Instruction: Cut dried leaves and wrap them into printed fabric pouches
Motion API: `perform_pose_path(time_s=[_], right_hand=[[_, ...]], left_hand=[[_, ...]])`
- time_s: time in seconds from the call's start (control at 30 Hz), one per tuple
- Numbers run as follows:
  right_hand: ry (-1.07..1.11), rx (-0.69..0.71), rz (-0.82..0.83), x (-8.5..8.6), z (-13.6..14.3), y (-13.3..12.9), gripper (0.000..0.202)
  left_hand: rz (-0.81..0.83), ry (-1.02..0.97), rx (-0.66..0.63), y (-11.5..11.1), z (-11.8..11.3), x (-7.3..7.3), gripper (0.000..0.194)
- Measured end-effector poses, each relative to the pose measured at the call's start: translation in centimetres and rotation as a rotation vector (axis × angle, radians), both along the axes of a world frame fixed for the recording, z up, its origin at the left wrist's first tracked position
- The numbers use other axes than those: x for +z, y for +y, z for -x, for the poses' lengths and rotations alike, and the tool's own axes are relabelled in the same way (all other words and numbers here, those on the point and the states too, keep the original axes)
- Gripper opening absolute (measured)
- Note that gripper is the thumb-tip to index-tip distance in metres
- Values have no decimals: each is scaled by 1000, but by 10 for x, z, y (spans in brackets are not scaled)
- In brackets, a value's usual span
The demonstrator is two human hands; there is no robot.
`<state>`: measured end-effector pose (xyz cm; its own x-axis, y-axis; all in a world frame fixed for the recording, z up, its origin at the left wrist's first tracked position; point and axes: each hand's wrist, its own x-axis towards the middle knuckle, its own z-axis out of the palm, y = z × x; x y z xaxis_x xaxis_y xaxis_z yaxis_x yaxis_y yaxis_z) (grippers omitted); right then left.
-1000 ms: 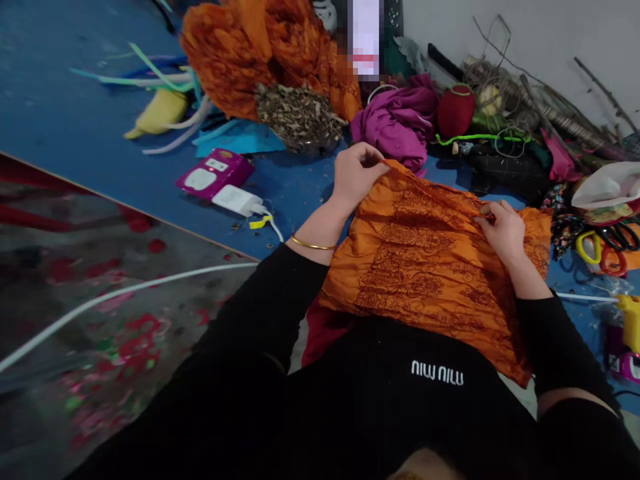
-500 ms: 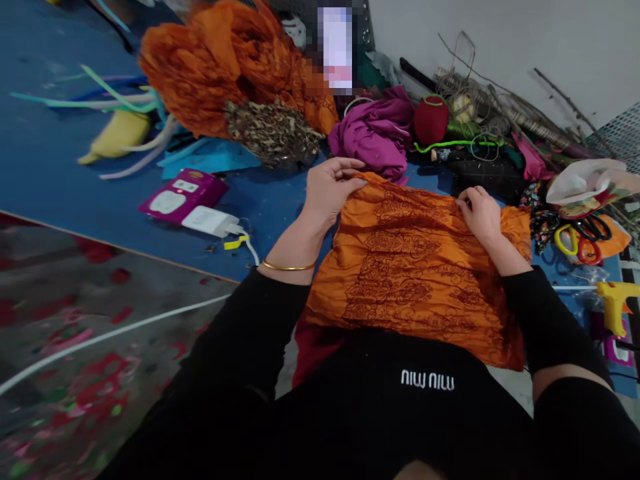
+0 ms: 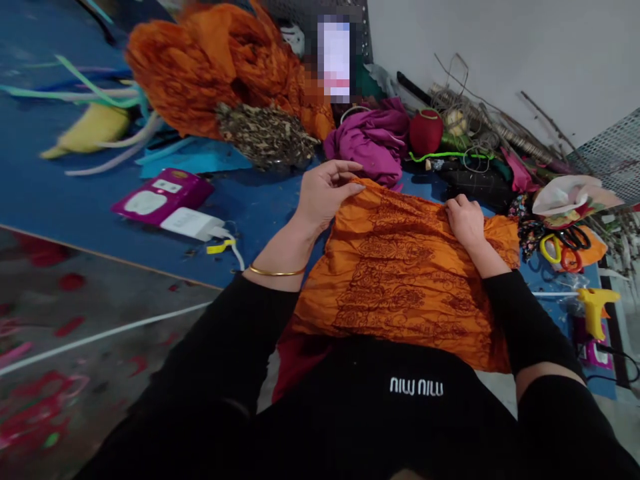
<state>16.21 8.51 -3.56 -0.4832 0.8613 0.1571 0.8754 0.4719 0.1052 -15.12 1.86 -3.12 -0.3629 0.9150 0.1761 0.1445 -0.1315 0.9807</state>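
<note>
An orange cloth (image 3: pixel 400 280) with dark printed patterns lies spread in front of me, hanging over the table's near edge towards my lap. My left hand (image 3: pixel 323 193) pinches its far left corner between thumb and fingers. Farther right along the same far edge, my right hand (image 3: pixel 466 219) grips the cloth with curled fingers. Just beyond the cloth is a bunched purple cloth (image 3: pixel 370 141), close to my left fingertips.
The blue table (image 3: pixel 270 220) carries a heap of orange fabric (image 3: pixel 200 73), a bag of dried plant bits (image 3: pixel 267 137) and a purple box (image 3: pixel 163 197) with a white plug. At right are scissors (image 3: pixel 570 250), twigs (image 3: pixel 545 117) and a yellow glue gun (image 3: pixel 595 310).
The view has shifted slightly, so the table things appear farther left and a little lower. My right hand has closed more on the cloth's far edge; my left keeps its pinch.
</note>
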Motion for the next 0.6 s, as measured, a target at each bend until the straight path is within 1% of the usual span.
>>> perform_pose_path(time_s=[0.07, 0.1, 0.2, 0.27, 0.33, 0.43, 0.47, 0.53, 0.57, 0.6], right_hand=[[69, 16, -31, -2, -2, 2, 27], [143, 33, -49, -2, -5, 3, 24], [488, 61, -71, 2, -16, 2, 18], [694, 23, -71, 13, -24, -3, 20], [775, -3, -82, 32, -31, -14, 25], [690, 65, -38, 71, -40, -38, 35], [635, 96, -1, 85, -44, -46, 36], [523, 144, 61, 111, -50, -61, 31], [489, 154, 68, 122, -53, -67, 29], [489, 145, 33, 133, -56, -73, 29]], left_hand=[[-39, -11, -15, 0, -1, 1, 36], [-60, -22, -19, 0, -1, 1, 36], [-132, -56, 5, 2, -3, 4, 34], [-183, -62, 25, 3, -2, 10, 32], [-235, -58, 24, 4, -2, 21, 32], [-316, -79, 26, 1, -2, 46, 35], [-343, -87, 44, -2, -3, 56, 36], [-390, -66, 88, -11, -7, 77, 38], [-406, -36, 106, -16, -10, 89, 39], [-417, -3, 118, -22, -12, 101, 39]])
